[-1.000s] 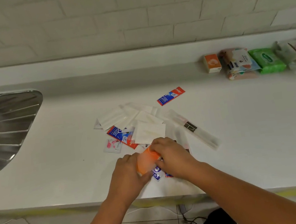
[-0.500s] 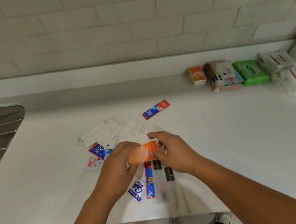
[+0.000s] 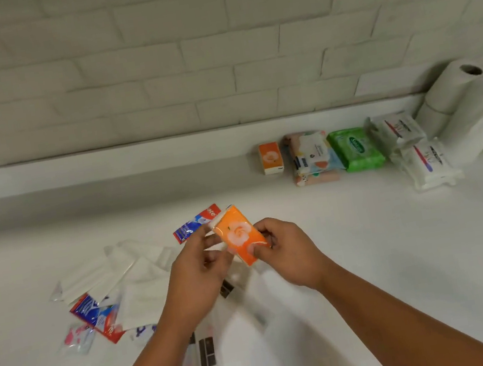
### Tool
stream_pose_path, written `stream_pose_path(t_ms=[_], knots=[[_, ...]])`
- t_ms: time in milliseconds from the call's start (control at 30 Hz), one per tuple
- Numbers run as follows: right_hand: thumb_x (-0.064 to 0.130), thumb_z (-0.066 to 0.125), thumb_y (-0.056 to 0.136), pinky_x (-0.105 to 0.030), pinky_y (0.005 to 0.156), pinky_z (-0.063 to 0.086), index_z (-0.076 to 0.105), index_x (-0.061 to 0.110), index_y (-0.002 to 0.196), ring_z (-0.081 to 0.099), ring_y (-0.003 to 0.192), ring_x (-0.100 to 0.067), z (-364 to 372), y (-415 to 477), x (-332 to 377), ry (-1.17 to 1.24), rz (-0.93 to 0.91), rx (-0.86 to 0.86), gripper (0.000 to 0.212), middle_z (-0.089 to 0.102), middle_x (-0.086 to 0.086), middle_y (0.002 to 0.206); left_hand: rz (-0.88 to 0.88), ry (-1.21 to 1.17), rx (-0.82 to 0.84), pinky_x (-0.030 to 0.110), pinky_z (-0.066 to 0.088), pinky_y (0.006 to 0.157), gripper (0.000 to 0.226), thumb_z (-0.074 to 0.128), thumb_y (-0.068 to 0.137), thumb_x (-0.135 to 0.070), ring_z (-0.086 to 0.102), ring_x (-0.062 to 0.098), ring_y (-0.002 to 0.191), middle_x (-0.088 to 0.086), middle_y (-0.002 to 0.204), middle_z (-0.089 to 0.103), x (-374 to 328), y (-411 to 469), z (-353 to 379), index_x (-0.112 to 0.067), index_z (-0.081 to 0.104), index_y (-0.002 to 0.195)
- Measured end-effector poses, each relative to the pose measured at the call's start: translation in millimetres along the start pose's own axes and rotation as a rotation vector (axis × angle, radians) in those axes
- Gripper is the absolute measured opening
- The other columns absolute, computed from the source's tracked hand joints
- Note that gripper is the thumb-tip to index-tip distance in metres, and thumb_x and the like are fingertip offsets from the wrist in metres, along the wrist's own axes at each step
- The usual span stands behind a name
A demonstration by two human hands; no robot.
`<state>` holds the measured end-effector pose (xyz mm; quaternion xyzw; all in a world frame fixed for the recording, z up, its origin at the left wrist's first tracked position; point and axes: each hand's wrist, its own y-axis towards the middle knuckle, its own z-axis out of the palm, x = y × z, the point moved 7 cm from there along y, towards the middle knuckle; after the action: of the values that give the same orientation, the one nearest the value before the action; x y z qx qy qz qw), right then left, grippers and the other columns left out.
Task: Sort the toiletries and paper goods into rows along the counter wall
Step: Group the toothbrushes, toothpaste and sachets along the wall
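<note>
both hands (image 3: 202, 265) cover the orange tissue pack's (image 3: 240, 234) edges.

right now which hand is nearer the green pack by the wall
Right. The right hand is below and left of the green pack, holding the orange tissue pack. The left hand grips that pack's other side, farther left.

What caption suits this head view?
Both hands hold an orange tissue pack above the counter; sorted packs line the wall.
</note>
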<state>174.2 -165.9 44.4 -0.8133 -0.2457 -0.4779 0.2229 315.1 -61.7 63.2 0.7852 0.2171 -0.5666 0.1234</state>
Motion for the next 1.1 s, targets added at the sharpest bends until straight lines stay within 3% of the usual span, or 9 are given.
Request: stream_pose_path(t_ms=[100, 267, 500, 633, 767, 833, 900, 1000, 1100], knots=[[0.02, 0.07, 0.086, -0.035, 0.08, 0.058, 0.066, 0.019, 0.102, 0.069, 0.084, -0.013, -27, 1, -15, 0.15, 0.033, -0.053, 0.017, 0.072, 0.004, 0.094, -0.091, -0.045, 0.05, 0.033, 0.056, 0.089, 0.025, 0.068, 0.092, -0.03, 0.072, 0.007, 0.091, -0.012, 0.099, 0.076, 2, 10, 36, -0.029, 0.066, 0.117], [0.016, 0.072, 0.087, -0.035, 0.075, 0.06, 0.068, 0.011, 0.101, 0.072, 0.083, -0.023, -59, 11, -41, 0.388, 0.089, -0.108, 0.016, 0.075, -0.006, 0.093, -0.098, -0.088, 0.077, 0.035, 0.055, 0.08, 0.012, 0.073, 0.089, -0.024, 0.068, 0.009, 0.074, -0.003, 0.082, 0.075, -3, 29, 81, -0.024, 0.075, 0.1], [0.012, 0.062, 0.094, -0.036, 0.08, 0.06, 0.069, 0.01, 0.102, 0.073, 0.087, -0.023, -82, 48, -67, 0.536, 0.151, -0.181, 0.01, 0.076, -0.005, 0.093, -0.106, -0.08, -0.002, 0.044, 0.056, 0.082, 0.015, 0.069, 0.091, -0.016, 0.066, 0.016, 0.072, -0.002, 0.078, 0.074, -3, 80, 111, -0.027, 0.075, 0.098], [0.01, 0.063, 0.093, -0.039, 0.082, 0.06, 0.07, 0.011, 0.098, 0.074, 0.083, -0.021, -92, 83, -73, 0.55, 0.21, -0.246, 0.008, 0.076, -0.006, 0.09, -0.08, -0.018, -0.071, 0.047, 0.058, 0.077, 0.013, 0.073, 0.087, -0.022, 0.069, 0.025, 0.074, -0.002, 0.074, 0.073, -10, 117, 121, -0.028, 0.073, 0.099], [0.015, 0.058, 0.091, -0.038, 0.079, 0.059, 0.072, 0.019, 0.087, 0.071, 0.081, -0.021, -106, 125, -64, 0.416, 0.19, -0.296, 0.016, 0.074, -0.003, 0.083, -0.082, 0.038, -0.111, 0.042, 0.058, 0.075, 0.01, 0.073, 0.083, -0.026, 0.069, 0.024, 0.073, -0.003, 0.075, 0.074, -17, 170, 126, -0.035, 0.072, 0.083], [0.013, 0.049, 0.094, -0.028, 0.066, 0.049, 0.068, 0.018, 0.085, 0.063, 0.076, -0.022, -113, 142, -59, 0.269, 0.175, -0.294, 0.021, 0.068, -0.003, 0.08, -0.118, 0.134, -0.118, 0.036, 0.056, 0.073, 0.01, 0.068, 0.084, -0.027, 0.07, 0.021, 0.073, -0.003, 0.075, 0.074, -16, 200, 128, -0.033, 0.074, 0.079], [0.012, 0.041, 0.1, -0.027, 0.064, 0.04, 0.064, 0.008, 0.1, 0.057, 0.08, -0.023, -115, 154, -56, 0.214, 0.181, -0.279, 0.023, 0.064, -0.012, 0.089, -0.186, 0.132, -0.131, 0.036, 0.058, 0.075, 0.012, 0.067, 0.081, -0.028, 0.072, 0.022, 0.078, -0.003, 0.079, 0.076, -6, 228, 129, -0.026, 0.078, 0.084], [0.031, 0.034, 0.106, -0.029, 0.091, 0.037, 0.051, 0.017, 0.137, 0.052, 0.116, -0.024, -111, 165, -59, 0.459, 0.286, -0.299, 0.038, 0.057, -0.007, 0.124, -0.249, 0.145, -0.13, 0.039, 0.06, 0.078, 0.016, 0.068, 0.08, -0.027, 0.073, 0.025, 0.083, 0.001, 0.08, 0.077, 12, 260, 135, -0.021, 0.08, 0.088], [0.048, 0.033, 0.103, -0.038, 0.114, 0.029, 0.032, 0.021, 0.15, 0.036, 0.137, -0.026, -110, 174, -70, 0.666, 0.415, -0.359, 0.054, 0.041, -0.004, 0.143, -0.287, 0.18, -0.104, 0.036, 0.057, 0.079, 0.017, 0.07, 0.082, -0.027, 0.073, 0.026, 0.083, 0.006, 0.079, 0.077, 22, 273, 142, -0.016, 0.08, 0.089]])
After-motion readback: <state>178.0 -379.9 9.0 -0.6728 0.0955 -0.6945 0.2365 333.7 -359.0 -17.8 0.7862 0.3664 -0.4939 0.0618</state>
